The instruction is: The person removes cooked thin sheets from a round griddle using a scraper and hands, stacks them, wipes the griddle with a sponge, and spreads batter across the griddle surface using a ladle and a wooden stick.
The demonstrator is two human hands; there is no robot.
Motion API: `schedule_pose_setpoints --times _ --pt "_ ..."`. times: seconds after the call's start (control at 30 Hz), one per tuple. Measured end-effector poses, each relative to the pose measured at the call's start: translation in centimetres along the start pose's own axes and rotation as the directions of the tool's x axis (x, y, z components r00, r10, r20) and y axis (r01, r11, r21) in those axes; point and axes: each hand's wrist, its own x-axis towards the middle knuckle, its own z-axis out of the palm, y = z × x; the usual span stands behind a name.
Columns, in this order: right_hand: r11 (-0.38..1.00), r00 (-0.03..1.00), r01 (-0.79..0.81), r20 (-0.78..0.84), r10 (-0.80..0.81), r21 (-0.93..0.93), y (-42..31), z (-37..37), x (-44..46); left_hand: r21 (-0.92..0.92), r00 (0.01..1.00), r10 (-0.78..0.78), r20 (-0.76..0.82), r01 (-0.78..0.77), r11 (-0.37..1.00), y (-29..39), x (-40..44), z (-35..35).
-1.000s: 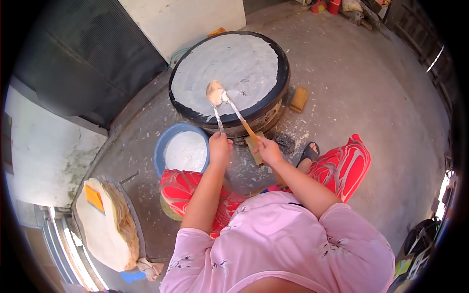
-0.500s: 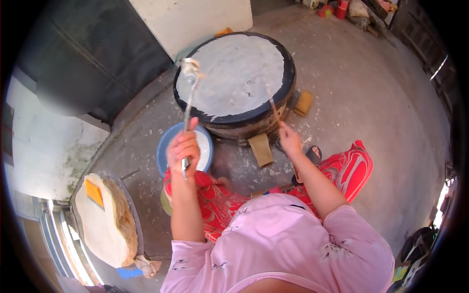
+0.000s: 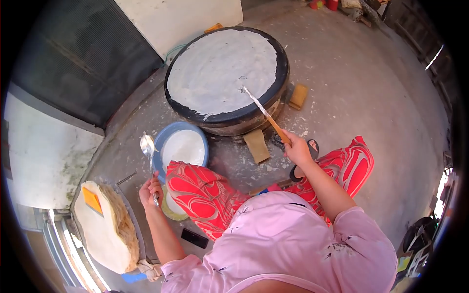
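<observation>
My left hand (image 3: 152,191) is wrapped around the handle of a metal ladle (image 3: 147,145), its shiny bowl raised beside the left edge of a blue basin (image 3: 178,125) of white batter. In my right hand (image 3: 297,149) is a long wooden-handled spatula (image 3: 266,115), its pale blade reaching over the round black griddle (image 3: 228,118). The blade's tip touches or hovers just above the white batter layer (image 3: 220,68), near a small dark gap; contact cannot be told. That layer covers most of the griddle, with ragged edges.
A stack of thin pale sheets (image 3: 105,239) at lower left bears an orange scraper (image 3: 92,199). A greenish bowl (image 3: 177,215) sits by my left knee, with a black phone (image 3: 194,238) below. Yellowish blocks (image 3: 298,96) lie around the griddle. A wall stands behind.
My left hand has drawn back down and left, bringing the ladle from near the griddle's edge to beside the basin. The spatula stays over the batter. The view has shifted slightly.
</observation>
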Motion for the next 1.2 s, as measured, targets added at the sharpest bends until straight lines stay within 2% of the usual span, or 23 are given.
schedule_pose_setpoints --times 0.03,0.1,0.13,0.2,0.27,0.33,0.4,0.43,0.47,0.5,0.53,0.6,0.63,0.67,0.7,0.73,0.77,0.87,1.13,1.2 --pt "1.0 1.0 -0.004 0.001 0.004 -0.002 -0.2 0.0 -0.1 -0.015 0.998 0.017 -0.067 -0.018 1.0 0.3 0.2 -1.1" --pt "0.99 0.997 0.06 -0.045 -0.066 -0.13 -1.1 0.5 0.0 -0.049 0.997 -0.004 -0.081 0.0 0.999 0.9 1.1 -3.4" --pt "0.99 0.997 0.056 -0.044 -0.062 -0.131 -2.0 0.5 0.1 -0.082 0.996 -0.025 -0.088 0.018 0.996 0.7 1.2 -3.6" --pt "0.935 0.999 -0.048 -0.003 0.05 -0.353 -4.0 0.5 0.2 -0.074 0.989 0.002 -0.149 -0.013 0.997 0.4 1.6 -4.0" --pt "0.925 0.998 -0.05 0.02 0.062 -0.377 -5.1 0.6 0.0 -0.028 0.97 0.004 -0.245 -0.011 1.0 0.4 2.2 -4.7" --pt "0.915 0.997 -0.048 0.039 0.07 -0.4 -4.9 0.6 0.2 0.037 0.962 0.051 -0.268 -0.043 0.998 0.1 2.8 -5.3" --pt "0.998 0.998 0.045 0.049 -0.043 -0.044 -3.0 0.5 0.8 0.103 0.953 0.095 -0.287 -0.068 0.992 -0.2 3.4 -5.6" --pt "0.998 0.998 0.044 0.046 -0.042 -0.047 -2.4 0.5 0.8 0.218 0.937 0.155 -0.314 -0.088 0.972 -0.4 3.6 -5.8" --pt "0.995 0.999 0.039 -0.026 -0.042 -0.093 -1.9 0.4 0.7 0.327 0.917 0.218 -0.334 -0.104 0.939 -0.6 3.7 -6.1" --pt "0.99 0.994 0.031 -0.097 -0.044 -0.138 -1.7 0.3 0.5 0.325 0.917 0.214 -0.335 -0.101 0.94 0.1 4.6 -7.6" --pt "0.99 0.994 0.029 -0.098 -0.043 -0.139 -2.0 0.4 0.2 0.393 0.92 0.222 -0.323 -0.083 0.916 1.5 6.0 -10.0" --pt "0.99 0.972 -0.065 0.233 0.035 0.123 -3.0 0.6 -0.7 0.458 0.924 0.225 -0.31 -0.062 0.887 1.1 6.5 -10.2" --pt "0.988 0.953 -0.065 0.303 0.019 0.142 -2.1 1.1 -0.4 0.471 0.919 0.261 -0.295 -0.098 0.876 -1.5 5.8 -7.5" --pt "0.988 0.953 -0.064 0.301 0.019 0.142 -2.7 0.7 0.0 0.485 0.913 0.299 -0.278 -0.135 0.864 -3.4 5.3 -5.9" --pt "0.89 0.925 -0.293 0.34 0.17 0.351 -4.0 0.0 0.5 0.484 0.913 0.299 -0.277 -0.136 0.864 -4.4 5.1 -5.6" --pt "0.698 0.862 -0.49 0.41 0.298 0.522 -4.8 -0.5 1.2 0.509 0.929 0.305 -0.209 -0.163 0.845 -5.1 5.0 -5.4" --pt "0.727 0.87 -0.473 0.396 0.295 0.497 -4.7 -0.4 2.2 0.532 0.94 0.31 -0.14 -0.192 0.824 -5.4 4.9 -5.3" --pt "0.686 0.877 -0.473 0.369 0.307 0.553 -5.0 -0.2 4.3 0.548 0.933 0.329 -0.144 -0.202 0.812 -5.8 5.0 -7.4" --pt "0.71 0.887 -0.46 0.31 0.342 0.533 -4.3 2.6 9.5 0.509 0.853 0.352 -0.385 -0.122 0.852 -4.8 3.5 -16.4" --pt "0.814 0.903 -0.43 0.212 0.375 0.391 -4.4 3.5 10.4 0.493 0.832 0.35 -0.431 -0.108 0.863 -4.5 3.2 -18.1"
